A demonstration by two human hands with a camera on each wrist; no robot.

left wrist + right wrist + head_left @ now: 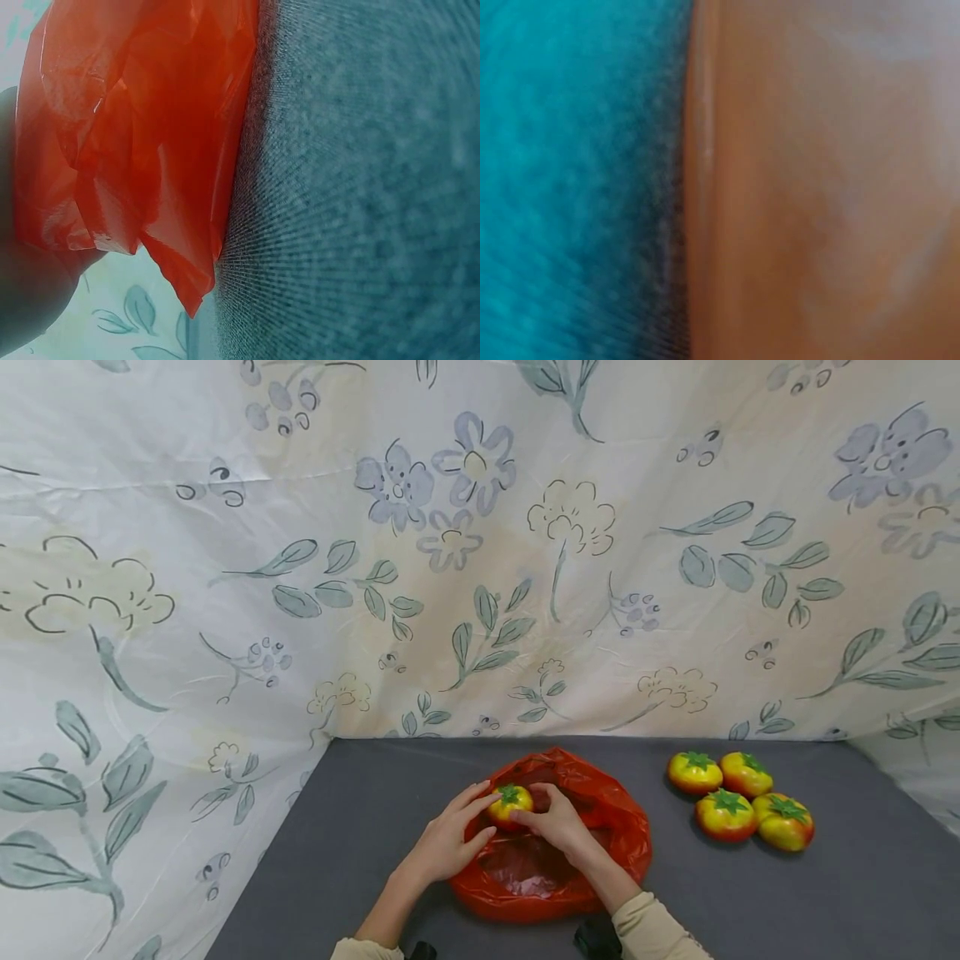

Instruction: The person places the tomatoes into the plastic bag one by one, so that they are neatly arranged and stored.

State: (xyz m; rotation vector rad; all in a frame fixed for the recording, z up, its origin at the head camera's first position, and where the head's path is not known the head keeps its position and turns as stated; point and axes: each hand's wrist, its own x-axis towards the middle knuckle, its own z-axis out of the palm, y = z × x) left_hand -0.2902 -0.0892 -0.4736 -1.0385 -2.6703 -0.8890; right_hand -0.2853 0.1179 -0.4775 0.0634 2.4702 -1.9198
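Note:
A yellow-and-red tomato (504, 810) with a green leafy top sits in the opening of a red plastic bag (630, 839). From the right, my right hand (558, 822) grips it, the thumb lying across its side. My left hand (450, 839) reaches over the bag's left rim with fingers extended, their tips at the tomato's left side. In the left wrist view, crumpled bag plastic (165, 135) covers most of that hand. Blurred orange-brown plastic of the bag (825, 187) fills much of the right wrist view.
Several more tomatoes (726, 816) stand grouped to the right of the bag on the dark grey tabletop (360, 827). A floral cloth (450, 635) hangs behind the table and along its left side. A small black object (597, 937) shows by the right sleeve.

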